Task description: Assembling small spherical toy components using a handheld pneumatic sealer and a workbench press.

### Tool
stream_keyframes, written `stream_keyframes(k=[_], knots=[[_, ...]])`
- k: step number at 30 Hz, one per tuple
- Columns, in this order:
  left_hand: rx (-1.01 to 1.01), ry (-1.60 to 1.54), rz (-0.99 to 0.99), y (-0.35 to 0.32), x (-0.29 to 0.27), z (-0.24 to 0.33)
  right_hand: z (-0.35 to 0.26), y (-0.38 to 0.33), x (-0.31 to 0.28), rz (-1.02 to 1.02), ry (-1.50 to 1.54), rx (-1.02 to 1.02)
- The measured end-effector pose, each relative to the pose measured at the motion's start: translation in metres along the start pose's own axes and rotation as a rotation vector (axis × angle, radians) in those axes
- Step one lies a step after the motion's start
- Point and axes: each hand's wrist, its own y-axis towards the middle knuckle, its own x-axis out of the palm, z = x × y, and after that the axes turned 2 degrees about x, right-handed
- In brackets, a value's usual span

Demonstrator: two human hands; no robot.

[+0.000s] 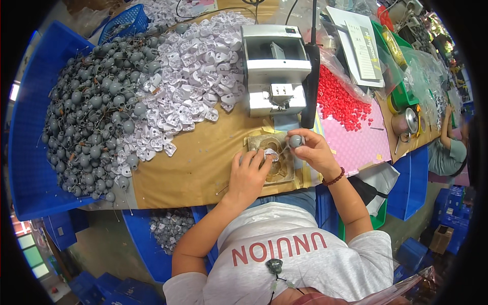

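Note:
My right hand (311, 148) pinches a small grey ball with a thin wire (295, 141) just in front of a grey desktop machine (274, 68). My left hand (249, 170) rests flat, fingers spread, on a white shaped paper tag (269, 153) lying on a worn cardboard jig (278, 170). The ball's wire runs down toward the tag. A large heap of grey wired balls (94, 112) lies to the left, with a heap of white paper tags (190, 71) beside it.
A pile of small red pieces (341, 99) sits on a pink mat at right. Blue bins (30, 152) ring the brown bench; one below holds finished pieces (170, 229). Another person (447, 147) sits at far right. Papers and plastic bags crowd the back right.

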Motion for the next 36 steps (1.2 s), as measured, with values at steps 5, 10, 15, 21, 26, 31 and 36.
stream_keyframes(k=[5, 10, 15, 21, 26, 31, 36], knots=[[0.03, -0.044, 0.021, 0.0, 0.001, -0.006, 0.003, 0.01, 0.005, -0.013, -0.473, 0.073], [0.043, -0.091, 0.042, -0.001, 0.001, -0.012, 0.018, 0.021, 0.019, 0.036, -1.104, -0.443], [0.013, -0.136, 0.029, 0.001, 0.001, -0.014, 0.02, 0.017, 0.028, 0.149, -1.199, -0.358], [-0.111, -0.197, 0.029, 0.03, -0.004, 0.001, 0.018, 0.017, 0.025, 0.117, -1.075, -0.243], [-0.102, -0.134, 0.049, 0.028, 0.005, -0.002, -0.008, 0.036, 0.0, 0.392, -0.748, -0.609], [-0.117, -0.101, 0.053, 0.032, 0.009, 0.0, -0.03, 0.089, -0.042, 0.612, -0.667, -0.461], [-0.139, -0.177, 0.114, 0.029, 0.012, -0.003, -0.048, 0.075, -0.026, 0.678, -0.646, -0.717]])
